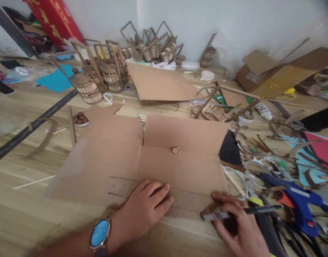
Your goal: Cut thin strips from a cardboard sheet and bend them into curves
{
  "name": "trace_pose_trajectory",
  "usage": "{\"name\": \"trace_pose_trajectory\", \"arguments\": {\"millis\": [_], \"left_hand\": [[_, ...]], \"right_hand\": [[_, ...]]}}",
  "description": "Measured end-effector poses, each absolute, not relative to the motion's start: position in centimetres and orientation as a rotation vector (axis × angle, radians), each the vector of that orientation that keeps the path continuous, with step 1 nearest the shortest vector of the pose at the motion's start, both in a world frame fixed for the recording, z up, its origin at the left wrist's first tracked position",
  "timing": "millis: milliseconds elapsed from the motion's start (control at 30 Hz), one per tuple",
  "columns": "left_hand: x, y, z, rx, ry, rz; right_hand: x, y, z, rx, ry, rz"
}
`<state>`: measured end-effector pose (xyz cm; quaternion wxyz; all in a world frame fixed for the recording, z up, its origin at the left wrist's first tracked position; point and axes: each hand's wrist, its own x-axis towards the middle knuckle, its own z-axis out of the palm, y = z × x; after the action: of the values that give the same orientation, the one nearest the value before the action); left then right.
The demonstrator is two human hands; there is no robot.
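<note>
Writing, as seen from where I stand: the red box (55,21) at the back left bears yellow characters, cut off and too blurred to read. The carton (276,76) at the right carries a white label (252,76); its text is illegible at this range. The glue gun (295,200) shows a pale printed strip (also unreadable), and the watch (99,232) on the left wrist has a lit blue display with blurred digits.

Work position: the cardboard (158,167) lies in front of the person, rear flap raised, two dark lines running lengthwise near its front edge. Left hand (150,203): laid flat across these lines, fingers slightly spread, grip holding nothing. Right hand (233,217): at the front right corner, grip closed around a black pen (263,209). Whether the grey piece at its fingertips belongs to the pen, I cannot tell.

Obstructions: a crumpled scrap (176,150) rests on the cardboard at the flap's fold. A basket frame (214,112) stands just behind the flap. Lidded baskets (87,87) stand at the rear left, beyond a dish of brown balls (79,118).
</note>
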<state>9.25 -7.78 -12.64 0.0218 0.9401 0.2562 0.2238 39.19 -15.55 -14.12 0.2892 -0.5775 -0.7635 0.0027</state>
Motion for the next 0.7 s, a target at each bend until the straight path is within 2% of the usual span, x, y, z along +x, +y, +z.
{"name": "trace_pose_trajectory", "arguments": {"millis": [167, 367, 500, 700], "left_hand": [[9.2, -8.0, -12.9, 2.895, 0.817, 0.689], [9.4, -7.9, -13.2, 2.863, 0.846, 0.756], [9.4, -7.8, -13.4, 2.815, 0.844, 0.773], [9.3, -7.9, -13.6, 2.748, 0.825, 0.689]], "right_hand": [[39.6, -15.4, -14.1, -1.600, -1.972, -0.093], [40.6, -15.7, -13.7, -1.999, -1.744, -0.349], [40.8, -15.4, -13.5, -2.077, -1.747, -0.470], [40.3, -14.6, -13.5, -2.108, -1.727, -0.388]]}}
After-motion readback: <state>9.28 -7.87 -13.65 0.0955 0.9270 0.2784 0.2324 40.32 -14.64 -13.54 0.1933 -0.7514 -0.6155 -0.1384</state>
